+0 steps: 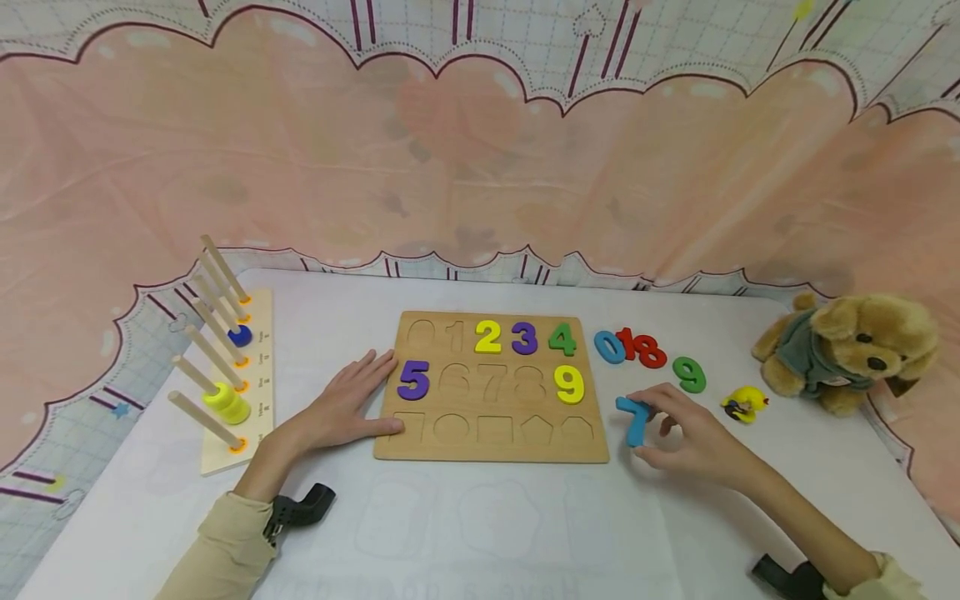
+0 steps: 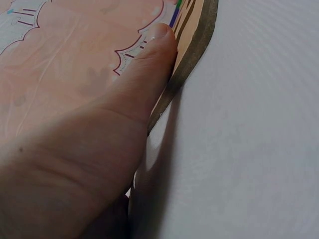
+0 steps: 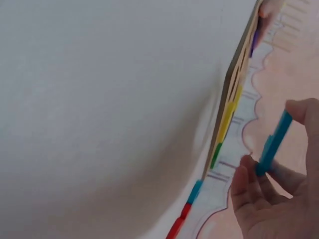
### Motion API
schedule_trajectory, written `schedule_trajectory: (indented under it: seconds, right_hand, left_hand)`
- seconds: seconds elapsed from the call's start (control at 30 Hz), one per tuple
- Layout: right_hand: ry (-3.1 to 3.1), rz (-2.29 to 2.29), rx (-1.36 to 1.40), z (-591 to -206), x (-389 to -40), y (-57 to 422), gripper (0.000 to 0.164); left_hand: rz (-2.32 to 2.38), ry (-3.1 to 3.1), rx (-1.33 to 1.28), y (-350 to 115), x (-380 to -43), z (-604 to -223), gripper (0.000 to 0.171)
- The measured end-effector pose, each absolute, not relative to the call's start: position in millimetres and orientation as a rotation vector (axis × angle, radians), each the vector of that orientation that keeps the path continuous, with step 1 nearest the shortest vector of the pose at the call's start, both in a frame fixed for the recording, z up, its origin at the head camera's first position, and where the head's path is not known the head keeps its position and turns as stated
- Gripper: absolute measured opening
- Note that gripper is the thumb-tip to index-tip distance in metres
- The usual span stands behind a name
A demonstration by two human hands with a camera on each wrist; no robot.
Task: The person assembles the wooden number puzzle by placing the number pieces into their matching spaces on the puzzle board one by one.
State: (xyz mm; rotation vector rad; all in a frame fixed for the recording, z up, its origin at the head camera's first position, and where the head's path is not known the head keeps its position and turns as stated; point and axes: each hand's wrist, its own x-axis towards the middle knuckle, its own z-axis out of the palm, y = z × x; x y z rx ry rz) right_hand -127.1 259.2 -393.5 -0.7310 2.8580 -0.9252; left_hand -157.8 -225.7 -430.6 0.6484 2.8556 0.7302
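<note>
– Five numbers seated in the wooden board (image 1: pixel 491 452)! Yellow 2 (image 1: pixel 488 337), purple 3 (image 1: pixel 524 338) and green 4 (image 1: pixel 570 338) fill the right of the top row; purple 5 (image 1: pixel 414 379) and yellow 9 (image 1: pixel 570 389) hold the two ends of the middle one.

– And bare outlines around them: 0 and 1 up top, 6, 7 and 8 in the middle, then a bottom row of shapes, circle and pentagon among them. Where's the action?

– Right hand (image 1: pixel 690 437)! It's pinching the blue 7 (image 1: pixel 637 417) between thumb and fingers, just off the board's right edge. Touching the table (image 1: pixel 465 517)? Can't tell.

– Left hand (image 1: pixel 345 404)?

– Fingers spread, at the board's left edge, thumb near the lower corner.

– Beyond the right hand, blue 0 (image 1: pixel 600 346), red 1 (image 1: pixel 627 343) and red 8 (image 1: pixel 650 352) bunch together, with a green piece (image 1: pixel 697 377) reading as a 9 nearby.

– Over at the left, the peg rack (image 1: pixel 258 375) carries yellow rings (image 1: pixel 227 404) on one peg and a blue ring (image 1: pixel 240 336) on another.

– Any lettering there?

– Small print along its base, too tiny to read. Faint marks on the near tabletop, illegible too!
</note>
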Motion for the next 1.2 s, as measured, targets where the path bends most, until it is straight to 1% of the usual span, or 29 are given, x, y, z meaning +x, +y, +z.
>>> schedule_trajectory:
  seconds: [0.13,0.3,0.5,0.63,0.8,1.07,1.2]
  right_hand:
    - [2.954,-0.959,-0.876,-391,-126,247,0.057]
    - [2.999,-0.938,-0.921,-384,-129,229,0.057]
    - [2.991,-0.928,-0.979,-383,-142,206,0.058]
    - [2.944,-0.893,-0.964,-384,-151,189,0.058]
    - [2.895,-0.79,-0.86,-385,-163,165,0.059]
    - [2.797,-0.663,-0.806,-387,-187,124,0.07]
    - [2.749,-0.658,-0.816,-391,-198,109,0.067]
  left_hand:
    - [0.728,2.844,0.636,-226,-158,-432,0.099]
    - [0.719,2.84,0.631,-225,-158,-432,0.1]
    - [0.732,2.836,0.628,-226,-158,-432,0.1]
    - [0.733,2.841,0.639,-226,-158,-432,0.1]
    - [0.733,2.84,0.639,-227,-158,-432,0.1]
    - [0.73,2.833,0.629,-227,-158,-432,0.101]
    - [0.743,2.831,0.632,-227,-158,-433,0.1]
